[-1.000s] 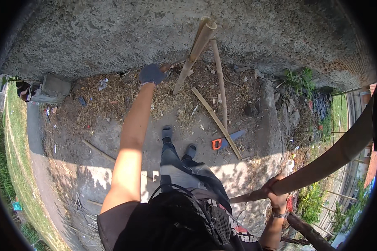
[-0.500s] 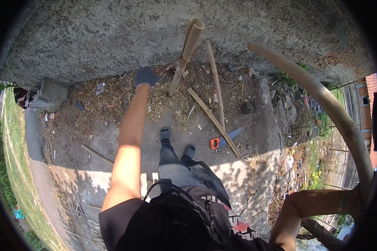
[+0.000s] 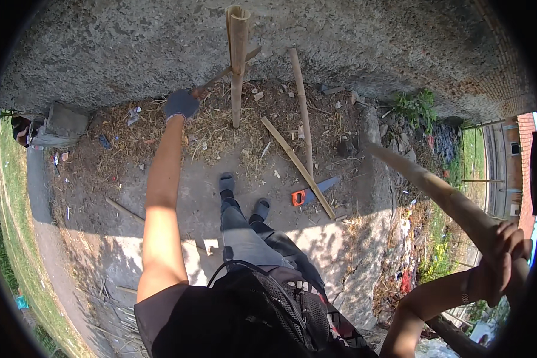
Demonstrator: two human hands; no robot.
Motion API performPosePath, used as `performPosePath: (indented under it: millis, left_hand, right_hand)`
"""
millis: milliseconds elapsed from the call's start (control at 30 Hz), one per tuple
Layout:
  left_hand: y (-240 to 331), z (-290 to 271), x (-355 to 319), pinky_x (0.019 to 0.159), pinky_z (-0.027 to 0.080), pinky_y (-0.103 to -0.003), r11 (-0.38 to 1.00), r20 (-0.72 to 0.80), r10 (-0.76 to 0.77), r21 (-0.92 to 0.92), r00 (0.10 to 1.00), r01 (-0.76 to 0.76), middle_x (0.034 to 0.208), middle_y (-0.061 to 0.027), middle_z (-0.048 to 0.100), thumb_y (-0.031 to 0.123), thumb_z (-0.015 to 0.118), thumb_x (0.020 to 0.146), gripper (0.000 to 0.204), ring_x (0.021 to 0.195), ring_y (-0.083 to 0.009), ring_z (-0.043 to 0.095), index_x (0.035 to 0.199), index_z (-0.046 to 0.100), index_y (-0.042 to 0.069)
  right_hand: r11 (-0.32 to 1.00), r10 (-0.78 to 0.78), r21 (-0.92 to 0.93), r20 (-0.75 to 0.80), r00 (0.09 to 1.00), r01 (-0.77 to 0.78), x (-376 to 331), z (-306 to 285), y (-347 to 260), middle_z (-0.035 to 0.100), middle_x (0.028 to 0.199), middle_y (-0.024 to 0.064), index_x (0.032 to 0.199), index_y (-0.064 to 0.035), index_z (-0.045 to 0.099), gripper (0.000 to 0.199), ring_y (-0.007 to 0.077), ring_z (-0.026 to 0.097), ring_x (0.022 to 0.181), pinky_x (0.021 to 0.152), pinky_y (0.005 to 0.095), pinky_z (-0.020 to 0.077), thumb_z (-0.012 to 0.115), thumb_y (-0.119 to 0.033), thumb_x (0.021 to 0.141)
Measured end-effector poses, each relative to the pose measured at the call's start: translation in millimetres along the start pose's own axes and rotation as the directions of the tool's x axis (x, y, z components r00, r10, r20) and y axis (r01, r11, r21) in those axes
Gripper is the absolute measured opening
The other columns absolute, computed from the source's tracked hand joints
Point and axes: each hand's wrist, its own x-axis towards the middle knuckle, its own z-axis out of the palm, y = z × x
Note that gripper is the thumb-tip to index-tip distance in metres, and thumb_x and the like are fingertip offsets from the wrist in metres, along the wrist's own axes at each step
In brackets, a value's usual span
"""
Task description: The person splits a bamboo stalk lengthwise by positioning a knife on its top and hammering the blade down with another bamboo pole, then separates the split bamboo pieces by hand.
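A dark glove covers my left hand (image 3: 182, 104), closed round the handle of a machete (image 3: 216, 77) with a long dark blade. That blade passes through an upright bamboo pole (image 3: 237, 59), split at its top, and its tip sticks out on the far right side. The pole's foot reaches the ground near the wall. Out to the right, my bare right hand (image 3: 504, 256) is wrapped round a thick wooden pole (image 3: 444, 190), which points forward and left, its far end away from the bamboo.
Against the rough wall (image 3: 143, 53) leans another bamboo pole (image 3: 302, 107). On the ground lie a split bamboo strip (image 3: 298, 164) and a hand saw (image 3: 311, 194) with an orange handle. A concrete block (image 3: 68, 124) stands at the left. Straw and litter cover the soil.
The thick wooden pole has swung down, its far end dropping toward the ground, and my right hand has come into fuller view. My left hand, machete and bamboo sit further left in the picture.
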Motion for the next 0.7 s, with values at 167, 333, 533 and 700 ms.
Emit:
performPosePath:
  millis: [167,333,533,700]
  left_hand:
    - [-11,-7,10,0.089,0.056,-0.05,0.999,0.03,-0.026,-0.021,0.999,0.027,0.105,-0.0254,0.075,0.055,0.064,0.093,0.058,0.104,-0.0392,0.073,0.102,0.078,0.0]
    - [-6,-9,11,0.087,0.057,-0.049,0.999,0.075,-0.039,-0.025,0.996,0.041,0.101,-0.023,0.076,0.054,0.069,0.09,0.053,0.101,-0.0371,0.074,0.101,0.078,0.004]
    - [-13,-8,-1,0.086,0.057,-0.05,0.997,-0.058,0.042,0.066,0.997,-0.038,0.098,-0.0197,0.076,0.05,0.073,0.083,0.049,0.096,-0.0383,0.073,0.101,0.077,0.005]
    - [-10,-4,12,0.085,0.058,-0.05,0.995,-0.049,0.071,0.077,0.996,-0.067,0.1,-0.0206,0.076,0.049,0.069,0.087,0.046,0.095,-0.0394,0.073,0.102,0.078,0.007]
  right_hand:
    - [0.418,0.889,-0.286,0.326,0.322,-0.862,-203,219,215,0.07,0.075,0.0097,0.081,0.0035,0.063,0.019,0.0199,0.07,0.066,0.062,0.0341,0.0561,0.078,-0.007,0.073]
    - [-0.178,0.759,-0.815,0.243,-0.604,-0.551,-395,145,324,0.073,0.08,0.0141,0.087,0.0023,0.077,0.025,0.0238,0.071,0.068,0.061,0.0381,0.0568,0.081,-0.017,0.072]
    - [-0.245,0.794,-0.769,0.19,-0.577,-0.59,-453,17,225,0.078,0.095,0.0114,0.088,-0.0009,0.08,0.02,0.0189,0.072,0.088,0.082,0.0318,0.057,0.066,-0.014,0.094]
    - [-0.468,0.806,-0.408,0.167,-0.568,-0.784,-492,29,199,0.07,0.075,0.0151,0.082,0.0051,0.068,0.009,0.028,0.07,0.063,0.056,0.042,0.0577,0.075,0.006,0.076]
